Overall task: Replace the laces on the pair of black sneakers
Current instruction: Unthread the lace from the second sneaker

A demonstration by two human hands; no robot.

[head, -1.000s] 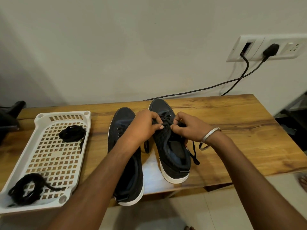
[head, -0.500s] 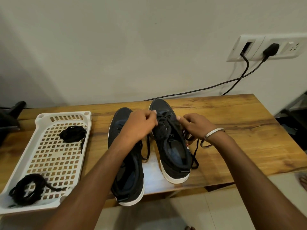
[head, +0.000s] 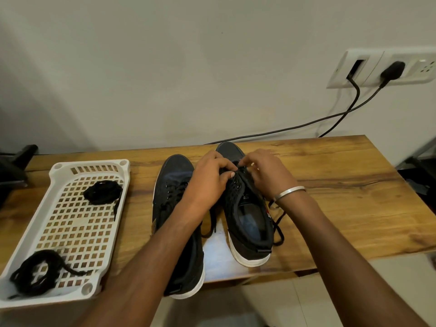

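Hands met over the right-hand sneaker (head: 245, 208) just right of the frame's centre. The left hand (head: 207, 180) had its fingers curled, thumb and fingers pinched on the black lace (head: 278, 230) at the front eyelets; the right hand (head: 266, 173), a metal bangle (head: 289, 192) on its wrist, had its fingertips bent down and pinched on the same lace at the tongue. Loose ends of that lace trailed onto the wooden table (head: 342, 197) on either side of the shoe's heel. The other sneaker (head: 174, 197) stood just beside it on the left, laced, its heel hanging past the table's near edge and partly hidden under the left forearm. Both shoes pointed toes toward the wall.

At the left of the frame a white perforated tray (head: 70, 223) lay on the table, holding two bundles of black lace: one (head: 102, 192) near its far end, another (head: 35, 274) at its near corner. In the upper right a wall socket plate (head: 377, 69) carried a black plug (head: 392, 70), with cables drooping behind the table.
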